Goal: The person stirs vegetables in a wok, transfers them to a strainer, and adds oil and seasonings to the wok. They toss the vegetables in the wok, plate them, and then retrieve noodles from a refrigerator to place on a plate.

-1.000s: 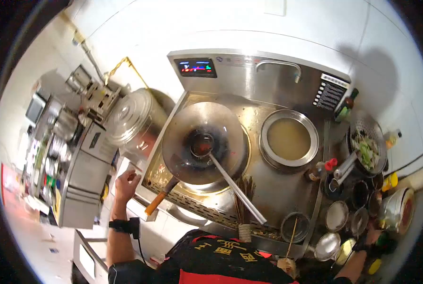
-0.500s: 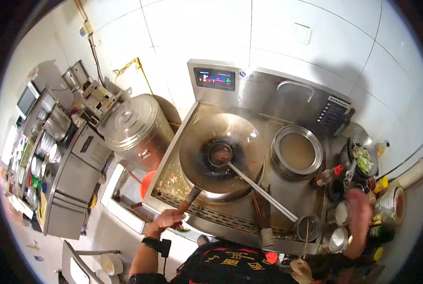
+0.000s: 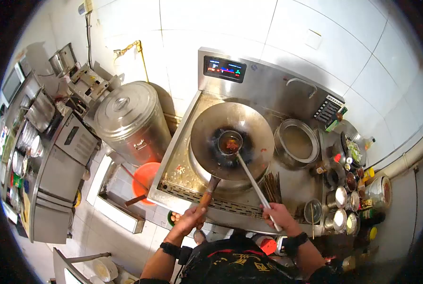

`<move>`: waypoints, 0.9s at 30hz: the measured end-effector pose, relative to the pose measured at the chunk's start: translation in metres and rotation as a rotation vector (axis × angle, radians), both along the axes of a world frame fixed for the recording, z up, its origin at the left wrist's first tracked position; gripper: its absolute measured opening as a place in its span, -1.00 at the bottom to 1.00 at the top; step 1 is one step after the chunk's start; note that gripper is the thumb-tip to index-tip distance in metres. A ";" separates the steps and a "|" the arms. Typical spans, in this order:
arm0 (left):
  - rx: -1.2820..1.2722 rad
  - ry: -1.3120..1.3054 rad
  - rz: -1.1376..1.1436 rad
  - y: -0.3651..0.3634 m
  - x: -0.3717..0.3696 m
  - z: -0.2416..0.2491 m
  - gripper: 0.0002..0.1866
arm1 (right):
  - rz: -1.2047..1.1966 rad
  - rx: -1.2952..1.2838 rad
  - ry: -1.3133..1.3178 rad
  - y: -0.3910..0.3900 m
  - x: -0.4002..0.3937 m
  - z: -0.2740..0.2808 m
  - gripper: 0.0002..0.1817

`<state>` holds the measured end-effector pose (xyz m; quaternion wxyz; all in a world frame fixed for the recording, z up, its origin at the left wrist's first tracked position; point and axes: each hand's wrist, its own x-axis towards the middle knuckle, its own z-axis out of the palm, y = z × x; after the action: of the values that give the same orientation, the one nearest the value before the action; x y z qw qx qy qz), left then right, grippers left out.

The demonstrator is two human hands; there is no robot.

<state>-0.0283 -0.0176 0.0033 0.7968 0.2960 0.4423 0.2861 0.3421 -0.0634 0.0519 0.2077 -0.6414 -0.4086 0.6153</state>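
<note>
A large wok (image 3: pixel 201 127) sits on the steel cooker. My left hand (image 3: pixel 190 221) is closed around the end of its wooden handle (image 3: pixel 206 196). In the middle of the wok rests the bowl of a ladle (image 3: pixel 252 179), which holds reddish food in dark liquid. My right hand (image 3: pixel 281 219) grips the ladle's long metal handle close to its end. Beside the wok, near my right hand, lies a bamboo brush (image 3: pixel 272 187) of thin sticks. A few red bits cling to the wok's right wall.
Right of the wok stands a metal pot of cloudy liquid (image 3: pixel 296 142). Several seasoning bowls (image 3: pixel 340 195) and bottles line the right side, below a bowl of chopped greens (image 3: pixel 353 150). A lidded steel drum (image 3: pixel 126 118) and an orange bucket (image 3: pixel 144 179) stand at left.
My right hand has come in from the seasoning bowls and taken hold of the ladle's handle. The handle now stands steeper. My left hand stays on the wok handle; the view has shifted.
</note>
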 end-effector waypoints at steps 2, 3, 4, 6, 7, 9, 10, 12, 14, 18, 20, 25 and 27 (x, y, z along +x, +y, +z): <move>0.047 -0.006 -0.006 -0.002 0.004 -0.005 -0.70 | 0.127 0.519 -0.570 -0.016 -0.024 0.001 -0.58; 0.045 -0.008 -0.018 -0.005 0.008 -0.004 -0.70 | 0.118 0.514 -0.574 -0.024 -0.030 0.005 -0.58; 0.045 0.016 -0.044 -0.009 0.013 -0.002 -0.70 | 0.101 0.497 -0.677 -0.030 -0.035 0.010 -0.56; 0.074 0.062 -0.073 -0.013 0.024 -0.005 -0.68 | 0.085 0.482 -0.782 -0.041 -0.038 0.005 -0.54; 0.074 0.061 -0.075 -0.016 0.026 -0.004 -0.68 | 0.083 0.532 -0.759 -0.054 -0.039 -0.007 -0.58; 0.140 0.062 -0.134 -0.017 0.028 -0.002 -0.65 | 0.078 0.586 -0.733 -0.056 -0.042 -0.001 -0.62; 0.148 0.122 -0.204 -0.015 0.022 -0.002 -0.60 | -0.031 0.257 -0.358 -0.046 -0.050 0.029 -0.66; 0.292 0.314 -0.264 -0.007 0.008 0.010 -0.57 | -0.145 -0.065 0.036 -0.023 -0.049 0.038 -0.70; 0.509 0.583 -0.265 0.001 -0.006 0.003 -0.48 | -0.289 -0.008 0.394 0.000 -0.035 0.007 -0.69; 0.699 0.674 -0.166 0.026 0.012 0.129 -0.57 | -0.024 0.620 -0.635 -0.029 -0.044 -0.032 -0.72; 0.945 0.501 -0.133 0.034 0.049 0.169 -0.57 | -0.030 0.454 -0.454 -0.040 -0.048 0.015 -0.73; 1.117 0.270 -0.392 0.068 0.205 0.214 -0.53 | -0.123 0.031 0.198 0.024 0.000 0.017 -0.79; 1.135 0.225 -0.474 0.081 0.275 0.217 -0.51 | -0.089 0.229 0.036 0.023 0.003 -0.009 -0.77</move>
<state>0.2472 0.0632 0.2204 0.5059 0.7914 0.2248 0.2592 0.3447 -0.0406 0.0431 0.3139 -0.6197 -0.4437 0.5662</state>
